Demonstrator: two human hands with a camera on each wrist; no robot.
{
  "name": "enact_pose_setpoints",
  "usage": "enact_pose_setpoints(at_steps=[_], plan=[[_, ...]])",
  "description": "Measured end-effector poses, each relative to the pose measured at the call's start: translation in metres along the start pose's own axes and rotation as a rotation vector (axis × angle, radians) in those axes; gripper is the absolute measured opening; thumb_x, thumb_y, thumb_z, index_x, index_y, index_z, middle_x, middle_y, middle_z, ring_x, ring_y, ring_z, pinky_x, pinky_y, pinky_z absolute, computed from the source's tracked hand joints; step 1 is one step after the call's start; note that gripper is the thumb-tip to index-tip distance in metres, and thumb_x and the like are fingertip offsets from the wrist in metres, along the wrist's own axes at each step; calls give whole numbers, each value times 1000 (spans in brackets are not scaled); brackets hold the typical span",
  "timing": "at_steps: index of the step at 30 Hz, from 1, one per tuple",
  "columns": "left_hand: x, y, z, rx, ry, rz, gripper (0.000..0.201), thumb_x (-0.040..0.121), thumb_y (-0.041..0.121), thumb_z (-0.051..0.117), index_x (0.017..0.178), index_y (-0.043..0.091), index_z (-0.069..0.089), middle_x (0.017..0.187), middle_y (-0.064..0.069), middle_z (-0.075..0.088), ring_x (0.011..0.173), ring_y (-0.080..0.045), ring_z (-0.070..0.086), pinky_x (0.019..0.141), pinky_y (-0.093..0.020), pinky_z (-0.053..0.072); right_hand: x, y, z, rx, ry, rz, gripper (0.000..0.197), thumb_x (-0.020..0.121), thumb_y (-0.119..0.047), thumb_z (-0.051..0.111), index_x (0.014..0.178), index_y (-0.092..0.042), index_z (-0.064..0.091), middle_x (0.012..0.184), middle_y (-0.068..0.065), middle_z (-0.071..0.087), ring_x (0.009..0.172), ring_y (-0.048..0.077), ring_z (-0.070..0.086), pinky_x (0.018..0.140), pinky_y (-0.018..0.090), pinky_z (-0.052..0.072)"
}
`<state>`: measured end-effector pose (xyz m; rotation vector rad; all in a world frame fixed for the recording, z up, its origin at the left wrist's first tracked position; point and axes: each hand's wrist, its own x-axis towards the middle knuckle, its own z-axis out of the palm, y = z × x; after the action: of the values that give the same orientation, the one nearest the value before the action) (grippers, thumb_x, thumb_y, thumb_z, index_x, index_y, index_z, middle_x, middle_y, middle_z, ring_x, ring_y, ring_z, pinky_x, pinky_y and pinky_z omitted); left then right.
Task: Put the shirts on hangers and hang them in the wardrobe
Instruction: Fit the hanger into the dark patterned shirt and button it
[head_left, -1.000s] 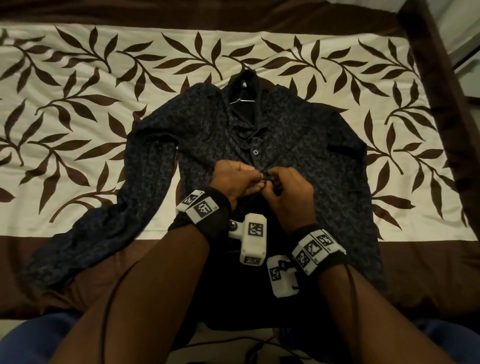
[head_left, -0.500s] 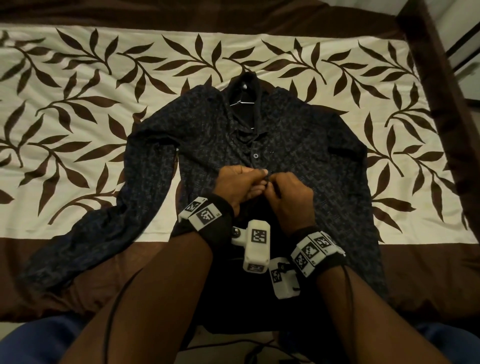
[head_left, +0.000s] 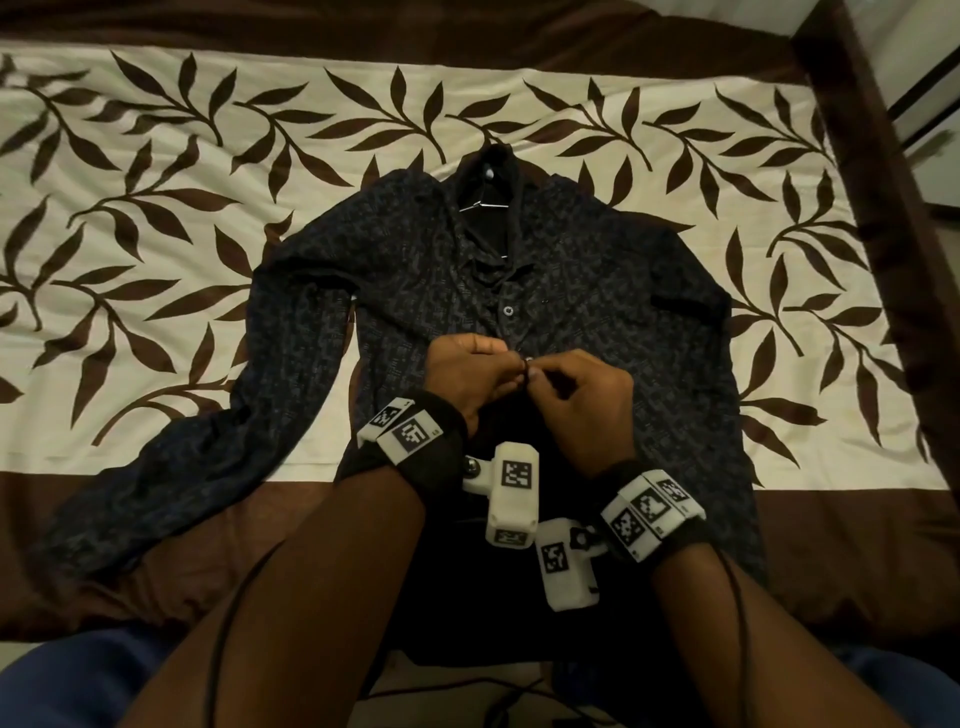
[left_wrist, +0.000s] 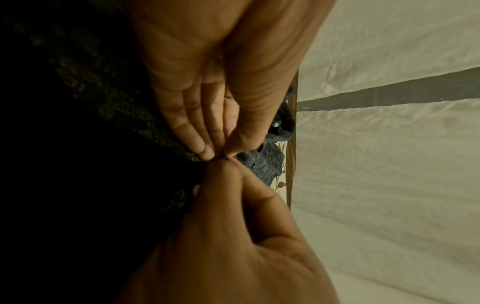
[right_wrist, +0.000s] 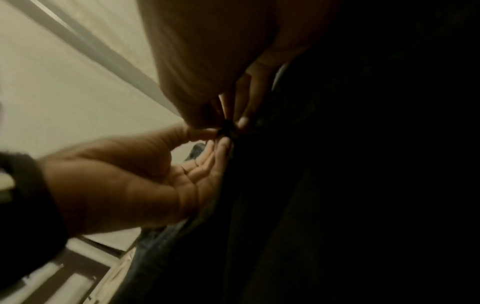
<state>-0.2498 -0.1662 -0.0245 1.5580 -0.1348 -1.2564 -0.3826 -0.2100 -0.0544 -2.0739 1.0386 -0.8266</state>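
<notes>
**Both hands pinched the shirt placket at a button**

Head view: a dark patterned shirt (head_left: 571, 291) lay flat, front up, on a leaf-print bedspread (head_left: 156, 208), collar at twelve o'clock. A hanger (head_left: 485, 203) showed inside the open neck, so the shirt held the hanger, with only its bar and neck visible. One fastened button (head_left: 508, 310) sat just above the hands. The left hand (head_left: 470, 371) and right hand (head_left: 587, 400) met at the placket in mid-chest, fingers curled, thumbs and forefingers pinching the fabric edges around a small button (head_left: 529, 359). Against the frame a second earlier, the hands stood at the same spot on the placket, the shirt and hanger had not shifted, and a pale button now showed between the fingertips.

Left wrist view: the left hand (left_wrist: 207, 92) reached from twelve o'clock, fingers fairly straight and converging on a pinch with the thumb; the right hand (left_wrist: 233, 236) came from six o'clock to the same point. The collar folds (left_wrist: 270, 158) lay just beyond.

Right wrist view: the right hand (right_wrist: 207, 61) hung from twelve o'clock, the left hand (right_wrist: 145, 174) came in from eight o'clock, both fingertips closed on a dark bit of cloth (right_wrist: 228, 125).
</notes>
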Motion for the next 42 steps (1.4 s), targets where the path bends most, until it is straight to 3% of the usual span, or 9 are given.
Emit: enact_pose_setpoints(at_steps=[5, 11, 15, 18, 21, 28, 32, 36, 42], plan=[[-3, -2, 2, 63, 11, 109, 22, 77, -15, 68, 75, 6, 61, 63, -11, 63, 52, -16, 60, 52, -22, 53, 8, -4, -6, 265, -28, 317, 8, 88, -11, 72, 93, -12, 78, 85, -4, 76, 81, 9, 72, 78, 26, 58], [-2, -6, -3, 156, -9, 231, 25, 78, -16, 68, 81, 7, 60, 64, -5, 62, 47, -1, 57, 51, -15, 49, 20, -2, -5, 508, -139, 574, 13, 91, -6, 67, 83, -12, 75, 76, 5, 73, 69, 13, 65, 70, 24, 55], [5, -7, -5, 210, 15, 341, 27, 78, -14, 71, 79, 11, 60, 69, -2, 61, 51, 4, 55, 56, -11, 48, 23, -5, -9, 721, -177, 713, 11, 94, -4, 62, 94, -2, 73, 76, 9, 69, 64, 11, 60, 64, 18, 52], [12, -10, -7, 287, 92, 373, 23, 78, -3, 77, 80, 14, 62, 69, -1, 65, 55, 3, 60, 59, -14, 50, 23, -7, -12, 653, -204, 624, 16, 94, -2, 61, 106, -4, 72, 89, 7, 73, 77, 11, 67, 77, 18, 56], [16, -14, -13, 425, 204, 374, 18, 78, 13, 81, 81, 19, 65, 68, 1, 68, 62, -9, 65, 66, -26, 54, 18, -2, -13, 214, -241, 389, 30, 90, -7, 69, 120, -11, 70, 101, 2, 74, 92, 11, 69, 90, 25, 54], [-25, -40, -54, 955, 89, 496, 16, 80, 29, 80, 92, 18, 76, 82, -4, 71, 81, -24, 66, 79, -35, 52, -32, 14, -41, -615, -253, -10, 34, 74, -32, 81, 103, -15, 72, 97, 8, 60, 94, 31, 53, 69, 39, 51], [-40, -55, -67, 1246, 34, 502, 31, 89, 28, 70, 118, 18, 71, 104, -14, 65, 101, -35, 57, 87, -41, 45, -39, 13, -44, -788, -297, -35, 29, 78, -31, 78, 99, -13, 73, 94, 13, 62, 94, 36, 54, 65, 39, 51], [-46, -51, -61, 1287, 28, 488, 26, 88, 35, 72, 103, 14, 73, 99, -14, 67, 96, -33, 60, 79, -40, 49, -33, 3, -46, -763, -421, 108, 18, 94, -23, 58, 100, -11, 69, 102, 14, 64, 106, 35, 52, 70, 41, 48], [-61, -61, -62, 1404, 81, 496, 18, 90, 22, 67, 102, 9, 69, 107, -19, 63, 102, -39, 58, 82, -43, 47, -45, -4, -57, -761, -517, 100, 38, 85, -48, 70, 105, -16, 68, 112, 10, 60, 114, 32, 49, 77, 41, 50]])
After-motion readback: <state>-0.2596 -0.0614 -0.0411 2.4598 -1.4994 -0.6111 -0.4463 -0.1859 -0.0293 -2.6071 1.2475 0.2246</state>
